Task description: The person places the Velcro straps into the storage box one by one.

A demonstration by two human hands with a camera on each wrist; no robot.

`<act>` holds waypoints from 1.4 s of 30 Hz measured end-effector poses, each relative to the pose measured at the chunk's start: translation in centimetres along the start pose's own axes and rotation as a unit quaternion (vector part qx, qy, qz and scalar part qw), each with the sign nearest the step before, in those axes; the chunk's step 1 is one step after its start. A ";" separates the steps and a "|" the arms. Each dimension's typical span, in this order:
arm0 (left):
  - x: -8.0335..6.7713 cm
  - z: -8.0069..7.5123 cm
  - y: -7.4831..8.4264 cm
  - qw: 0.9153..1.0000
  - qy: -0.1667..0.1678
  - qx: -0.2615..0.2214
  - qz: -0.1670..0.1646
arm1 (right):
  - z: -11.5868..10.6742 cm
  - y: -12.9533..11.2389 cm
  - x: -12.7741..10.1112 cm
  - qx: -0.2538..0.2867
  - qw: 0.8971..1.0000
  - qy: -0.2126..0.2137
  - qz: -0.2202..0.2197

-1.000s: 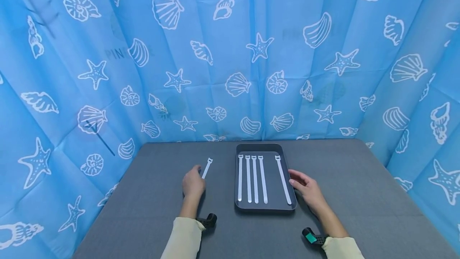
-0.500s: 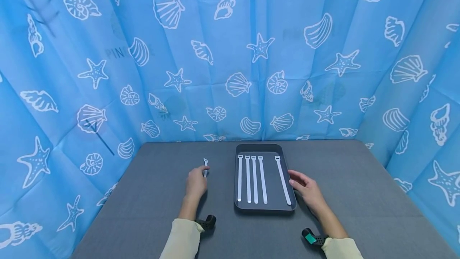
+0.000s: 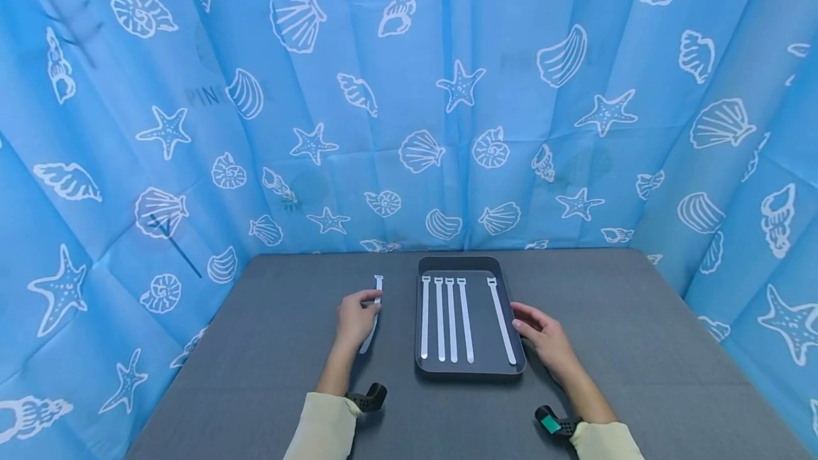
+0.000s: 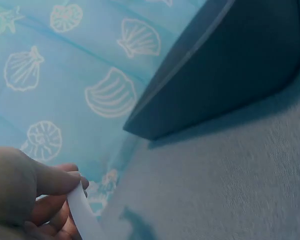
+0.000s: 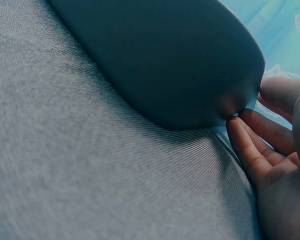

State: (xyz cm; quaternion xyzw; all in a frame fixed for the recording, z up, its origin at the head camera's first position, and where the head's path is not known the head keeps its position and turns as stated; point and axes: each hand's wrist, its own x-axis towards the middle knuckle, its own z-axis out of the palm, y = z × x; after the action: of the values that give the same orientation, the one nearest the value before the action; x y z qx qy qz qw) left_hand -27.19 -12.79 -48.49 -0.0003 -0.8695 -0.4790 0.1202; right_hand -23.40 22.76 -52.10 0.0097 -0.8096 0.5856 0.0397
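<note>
Strap (image 3: 373,314) pinched in left hand (image 3: 353,319), beside tray (image 3: 469,371)

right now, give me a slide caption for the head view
Left hand pinches a white tie beside the tray of five ties; right hand touches the tray's edge.

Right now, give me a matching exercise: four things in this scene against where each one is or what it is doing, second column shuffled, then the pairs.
Things:
1. left hand
2. right hand
3. dark tray
4. loose white cable tie

Places or states:
A. holds five white ties laid lengthwise
B. pinched in fingers, left of the tray
C. touches the tray's right edge
D. pinches a white tie

Pairs: 1-D, 2-C, 3-A, 4-B
</note>
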 end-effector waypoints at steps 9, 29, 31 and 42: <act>-0.6 -0.1 2.3 0.998 -0.018 -0.063 -0.023 | 0.0 0.4 0.0 -0.015 1.000 0.005 -0.014; -1.3 2.5 6.3 0.982 -0.081 -0.170 -0.004 | -0.1 0.0 0.0 -0.003 1.000 0.001 -0.007; -1.3 2.9 6.6 0.980 -0.090 -0.178 0.007 | -0.1 0.1 0.0 -0.003 1.000 0.002 -0.008; -1.4 4.6 8.6 0.967 -0.117 -0.223 0.025 | -0.1 0.1 -0.1 0.003 1.000 0.001 -0.007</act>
State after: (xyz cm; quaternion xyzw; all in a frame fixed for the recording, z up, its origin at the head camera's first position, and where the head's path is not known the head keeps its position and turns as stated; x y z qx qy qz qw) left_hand -25.82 -4.18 -43.95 -0.1045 -0.7486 -0.6542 0.0262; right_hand -23.25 22.94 -52.21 0.0153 -0.8080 0.5873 0.0446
